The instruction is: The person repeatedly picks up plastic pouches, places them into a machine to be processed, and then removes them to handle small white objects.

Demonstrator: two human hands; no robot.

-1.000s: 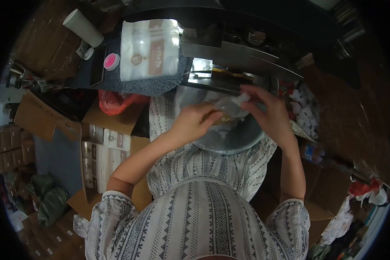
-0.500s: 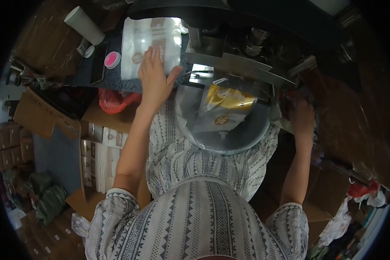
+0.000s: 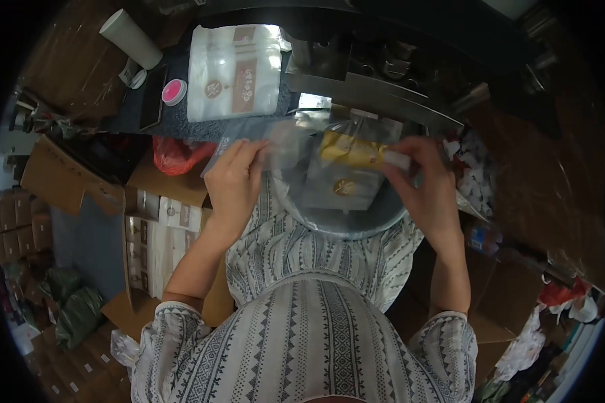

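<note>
My left hand point(image 3: 234, 185) pinches the edge of a clear plastic bag point(image 3: 238, 131), which is smeared by motion. Between the fingers of my right hand point(image 3: 427, 181) is a small white packet point(image 3: 396, 159). Below and between both hands, a round basin point(image 3: 356, 234) sits on my lap. Clear bags with a yellow band point(image 3: 349, 149) and a round brown-gold print lie in it. Beyond my left hand, a stack of printed clear bags point(image 3: 225, 70) rests on the blue-grey cloth.
A metal machine point(image 3: 376, 91) stands just past the basin. White and red packets point(image 3: 474, 174) fill a container at right. Left of the bag stack are a pink-topped jar point(image 3: 174, 92) and a white cup point(image 3: 131, 40). A carton of packed boxes point(image 3: 158, 248) is at lower left.
My left hand has come off the bag stack, drawing a clear bag toward the basin. My right hand has moved left from the container at right, with a white packet in it.
</note>
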